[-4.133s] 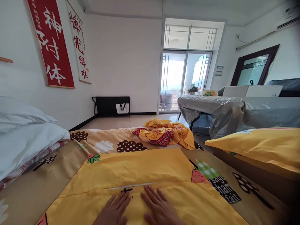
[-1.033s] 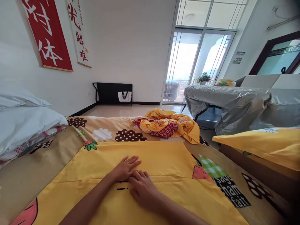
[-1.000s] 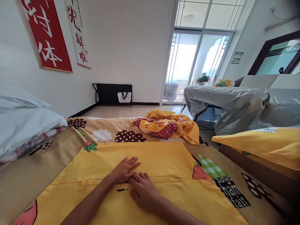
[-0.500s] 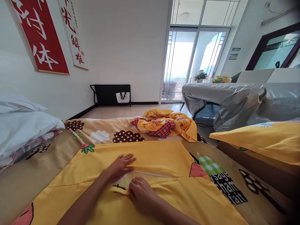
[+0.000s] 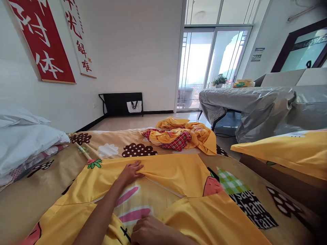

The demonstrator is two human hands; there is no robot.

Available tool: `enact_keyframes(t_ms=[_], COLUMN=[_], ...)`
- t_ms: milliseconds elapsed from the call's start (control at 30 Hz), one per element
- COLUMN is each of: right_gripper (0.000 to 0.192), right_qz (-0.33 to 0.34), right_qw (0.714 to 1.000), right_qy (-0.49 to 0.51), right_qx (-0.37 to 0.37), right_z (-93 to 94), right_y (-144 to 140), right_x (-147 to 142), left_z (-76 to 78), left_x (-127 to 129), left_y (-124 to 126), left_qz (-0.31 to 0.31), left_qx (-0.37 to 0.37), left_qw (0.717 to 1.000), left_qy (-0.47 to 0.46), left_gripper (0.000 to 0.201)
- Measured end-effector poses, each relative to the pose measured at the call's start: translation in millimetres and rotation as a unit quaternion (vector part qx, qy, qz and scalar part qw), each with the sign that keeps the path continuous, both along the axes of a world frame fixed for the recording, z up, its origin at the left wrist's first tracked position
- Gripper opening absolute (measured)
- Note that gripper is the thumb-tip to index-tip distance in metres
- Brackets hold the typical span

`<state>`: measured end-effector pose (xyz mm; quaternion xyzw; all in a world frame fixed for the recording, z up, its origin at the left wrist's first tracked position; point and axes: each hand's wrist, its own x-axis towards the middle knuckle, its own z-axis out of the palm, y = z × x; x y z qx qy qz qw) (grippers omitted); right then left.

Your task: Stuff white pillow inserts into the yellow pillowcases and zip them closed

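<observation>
A yellow pillowcase (image 5: 176, 173) lies flat on the bed in front of me, its opening pulled wide so that a pale inner cloth with pink stripes (image 5: 133, 204) shows. My left hand (image 5: 130, 172) grips the far edge of the opening and holds it away from me. My right hand (image 5: 150, 233) is closed on the near edge, close to the bottom of the view.
A crumpled yellow and red checked cloth (image 5: 181, 137) lies at the foot of the bed. White pillows (image 5: 22, 143) are stacked at the left. A filled yellow pillow (image 5: 288, 151) rests at the right, and a covered table (image 5: 255, 105) stands beyond.
My hands lay together on the closed seam. They have since taken the two edges and drawn them apart, the left away from me and the right toward me, baring the striped cloth inside.
</observation>
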<state>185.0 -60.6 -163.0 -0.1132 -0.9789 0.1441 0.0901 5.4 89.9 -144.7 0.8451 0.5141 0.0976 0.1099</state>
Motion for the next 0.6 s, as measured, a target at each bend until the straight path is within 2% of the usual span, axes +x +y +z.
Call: enact_keyframes(t_ms=[200,300,367,467,533,600], right_gripper=[0.008,0.014,0.019,0.017,0.012,0.016], right_qz=[0.007,-0.018,-0.054,-0.116,-0.123,-0.104], right_qw=[0.998,0.996,0.993,0.984,0.979,0.979], right_qy=[0.024,0.046,0.044,0.041,0.057,0.071], right_qx=[-0.056,-0.073,-0.093,-0.129,-0.150,-0.160], right_z=[-1.4,-0.8,0.9,1.1,-4.6,-15.9], right_y=[1.8,-0.5,-3.1,-6.1,-4.7,0.3], right_x=[1.6,2.2,1.0,-2.6,-5.4,-7.2], left_z=[6.6,16.5,24.5,38.8,49.5,60.1], left_x=[-0.4,-25.1,-58.6,-130.8,-186.9,-243.1], left_y=[-13.3,-28.3,-40.9,-68.4,-95.9,-132.2], left_qz=[0.017,0.029,0.060,0.148,0.222,0.299], left_qx=[0.011,0.037,0.069,0.137,0.193,0.254], left_qw=[1.000,0.999,0.996,0.979,0.955,0.919], left_qy=[-0.015,-0.023,-0.025,-0.022,-0.023,-0.030], left_gripper=[0.064,0.064,0.061,0.055,0.048,0.040])
